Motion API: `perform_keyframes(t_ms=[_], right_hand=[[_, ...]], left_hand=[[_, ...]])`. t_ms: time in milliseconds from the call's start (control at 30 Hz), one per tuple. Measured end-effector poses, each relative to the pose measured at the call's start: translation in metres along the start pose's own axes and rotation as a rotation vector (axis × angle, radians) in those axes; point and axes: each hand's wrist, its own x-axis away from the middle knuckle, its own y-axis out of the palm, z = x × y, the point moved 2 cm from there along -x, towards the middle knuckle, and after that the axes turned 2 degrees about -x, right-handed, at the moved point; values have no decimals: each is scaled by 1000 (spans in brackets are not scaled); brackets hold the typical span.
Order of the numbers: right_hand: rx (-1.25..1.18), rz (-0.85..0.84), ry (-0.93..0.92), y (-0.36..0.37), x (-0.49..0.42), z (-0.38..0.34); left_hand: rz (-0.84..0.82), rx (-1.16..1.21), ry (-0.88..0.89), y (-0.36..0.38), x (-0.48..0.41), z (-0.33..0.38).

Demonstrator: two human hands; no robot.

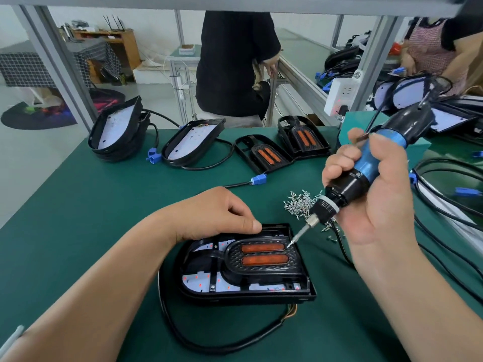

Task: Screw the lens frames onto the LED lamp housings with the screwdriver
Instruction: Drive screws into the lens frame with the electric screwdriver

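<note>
- Lamp housing (300, 296) lower centre on green mat, lens frame (264, 270) seated in it.
- Left hand (217, 212) curled on housing's far rim, thumb pressing.
- Right hand (379, 194) grips screwdriver (366, 168); bit tip on frame's right end.
- Screws (300, 205) piled just behind.
- Spare frames (266, 155), upper centre.

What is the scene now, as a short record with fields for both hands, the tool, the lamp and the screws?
Left hand: holds the far edge of the LED lamp housing.
Right hand: grips the electric screwdriver, tilted.
Bit tip: at the lens frame, beside the right end of the farther orange lens.
Lamp: frame sits in the housing, on the green table mat.
Screws: loose pile beyond the housing.
Spares: two lens frames and open housings at the far edge.
</note>
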Motion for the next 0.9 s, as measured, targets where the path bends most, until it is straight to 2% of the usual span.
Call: perform_keyframes(t_ms=[167, 367, 900], right_hand=[[102, -159, 34, 15, 13, -1], [180, -259, 45, 21, 17, -2], [226, -318, 55, 20, 20, 5]], left_hand=[[50, 36, 22, -2, 0, -1], [79, 75, 32, -1, -2, -3], [91, 66, 24, 1, -4, -6]])
